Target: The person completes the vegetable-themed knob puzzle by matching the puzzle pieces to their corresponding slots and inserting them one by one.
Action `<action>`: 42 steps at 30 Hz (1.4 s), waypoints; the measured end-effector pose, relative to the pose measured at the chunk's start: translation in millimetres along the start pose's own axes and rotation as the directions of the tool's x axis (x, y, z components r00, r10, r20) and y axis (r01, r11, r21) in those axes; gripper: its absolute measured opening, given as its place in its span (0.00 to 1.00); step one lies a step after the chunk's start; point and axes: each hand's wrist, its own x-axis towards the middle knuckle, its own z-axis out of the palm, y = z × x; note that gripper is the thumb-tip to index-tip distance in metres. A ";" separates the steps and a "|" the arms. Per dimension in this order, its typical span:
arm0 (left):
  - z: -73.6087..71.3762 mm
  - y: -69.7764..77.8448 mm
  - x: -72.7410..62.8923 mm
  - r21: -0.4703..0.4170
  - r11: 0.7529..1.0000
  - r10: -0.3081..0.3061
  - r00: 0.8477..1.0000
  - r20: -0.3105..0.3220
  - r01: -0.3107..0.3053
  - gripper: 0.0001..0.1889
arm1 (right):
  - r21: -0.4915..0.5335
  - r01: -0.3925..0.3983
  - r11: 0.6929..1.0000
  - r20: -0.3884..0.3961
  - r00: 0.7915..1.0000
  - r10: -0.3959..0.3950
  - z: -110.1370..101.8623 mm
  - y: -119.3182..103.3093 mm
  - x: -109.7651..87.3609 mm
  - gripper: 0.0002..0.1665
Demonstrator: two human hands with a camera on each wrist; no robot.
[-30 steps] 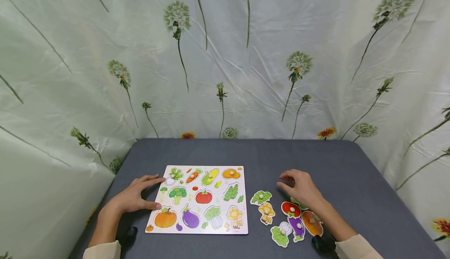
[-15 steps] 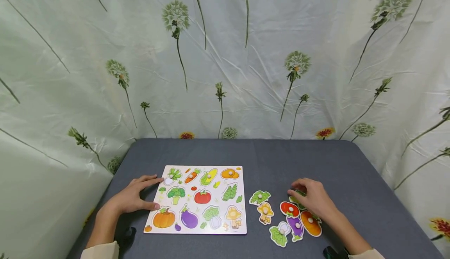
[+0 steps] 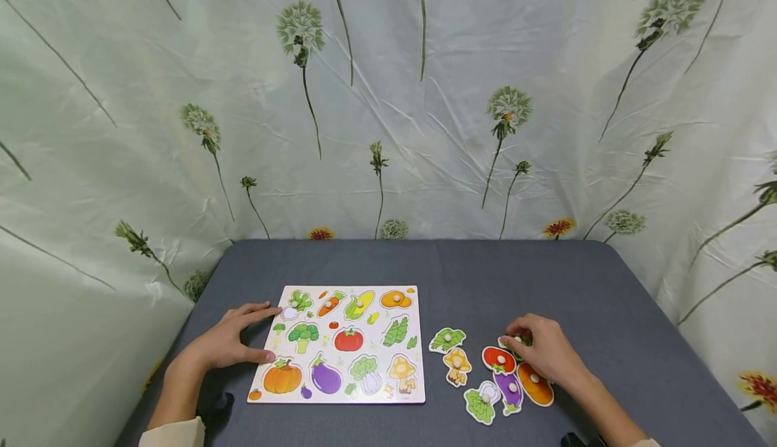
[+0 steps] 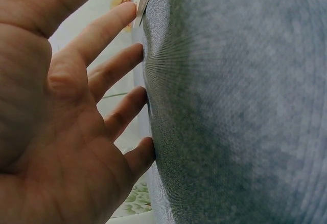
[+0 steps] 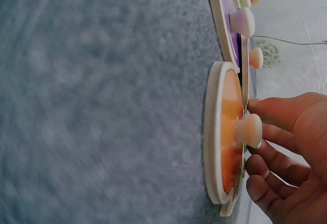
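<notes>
My left hand [image 3: 233, 339] lies at the left edge of the white vegetable puzzle board [image 3: 379, 346], thumb and fingertips touching that edge with the fingers spread. In the left wrist view the fingers [image 4: 120, 70] stretch out over the grey cloth. My right hand [image 3: 543, 349] bends over a green vegetable puzzle piece [image 3: 503, 343], thumb and fingers pinching at it; the hand covers most of the piece. Just in front of that hand lie a tomato piece [image 3: 499, 360] and a pumpkin piece [image 3: 535, 386], whose knob partly hides the fingertips in the right wrist view.
Nearby on the grey table [image 3: 340, 261] are an eggplant piece [image 3: 508, 394], a leafy cabbage piece [image 3: 479, 408], a mushroom piece [image 3: 456, 369] and another green piece [image 3: 446, 341]. Knobbed pieces sit in the board's top row. A floral curtain [image 3: 425, 130] hangs behind.
My right hand has come down and to the right onto the green piece, its fingers closing in. The left hand stays at the board's edge.
</notes>
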 end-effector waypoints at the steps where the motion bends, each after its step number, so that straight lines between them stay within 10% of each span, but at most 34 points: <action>1: -0.1 -0.1 -0.3 0.001 1.000 0.005 1.000 -0.001 -0.005 0.48 | 0.002 0.005 1.000 -0.006 1.000 -0.005 0.5 0.1 -0.4 0.06; 42: -0.8 1.2 -1.3 -0.004 1.000 0.026 1.000 -0.002 -0.026 0.48 | 0.025 0.067 0.997 -0.095 0.993 -0.064 -5.8 -13.8 6.6 0.05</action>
